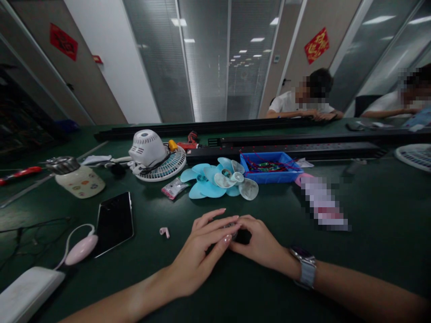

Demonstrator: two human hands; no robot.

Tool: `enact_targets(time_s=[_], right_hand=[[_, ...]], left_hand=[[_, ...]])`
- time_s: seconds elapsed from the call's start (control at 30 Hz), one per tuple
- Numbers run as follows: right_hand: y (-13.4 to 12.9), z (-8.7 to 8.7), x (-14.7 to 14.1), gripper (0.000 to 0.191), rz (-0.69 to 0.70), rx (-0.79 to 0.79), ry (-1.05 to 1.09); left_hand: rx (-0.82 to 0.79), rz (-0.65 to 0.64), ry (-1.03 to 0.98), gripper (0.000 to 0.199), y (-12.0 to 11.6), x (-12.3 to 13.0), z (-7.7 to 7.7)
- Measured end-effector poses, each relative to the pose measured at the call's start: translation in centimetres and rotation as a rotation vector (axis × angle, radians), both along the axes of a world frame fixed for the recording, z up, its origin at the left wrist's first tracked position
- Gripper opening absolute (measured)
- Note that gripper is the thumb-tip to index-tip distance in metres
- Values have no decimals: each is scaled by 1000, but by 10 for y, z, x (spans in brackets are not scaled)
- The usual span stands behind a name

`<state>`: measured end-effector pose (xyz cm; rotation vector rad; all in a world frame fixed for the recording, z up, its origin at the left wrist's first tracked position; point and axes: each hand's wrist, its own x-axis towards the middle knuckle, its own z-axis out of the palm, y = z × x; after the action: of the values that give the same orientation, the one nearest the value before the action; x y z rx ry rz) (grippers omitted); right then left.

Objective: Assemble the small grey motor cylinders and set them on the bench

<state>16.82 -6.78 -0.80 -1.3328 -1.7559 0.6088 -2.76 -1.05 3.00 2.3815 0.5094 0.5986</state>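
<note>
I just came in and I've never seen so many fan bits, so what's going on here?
A person's right hand holds a small grey thing just above or on the dark green tabletop, and their left hand has its fingers over it. It's mostly covered, so I can't tell what it is. Beyond the hands lie light blue plastic fan blades, between a white plastic fan body and a rectangular blue plastic bin.

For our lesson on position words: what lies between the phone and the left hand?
A pink earbud lies on the table between the phone and the left hand, as the head view shows.
</note>
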Motion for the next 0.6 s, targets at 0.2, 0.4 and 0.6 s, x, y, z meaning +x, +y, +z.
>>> enact_targets(time_s=[0.2,0.4,0.6], right_hand=[[-1,10,-1,35,10,-73,-50],[-1,8,-1,38,-18,-83,-57],[0,8,0,36,-18,-91,-67]], left_hand=[[-17,146,-60,36,16,-7,-8],[93,132,195,36,27,-14,-28],[194,70,291,44,24,-14,-27]])
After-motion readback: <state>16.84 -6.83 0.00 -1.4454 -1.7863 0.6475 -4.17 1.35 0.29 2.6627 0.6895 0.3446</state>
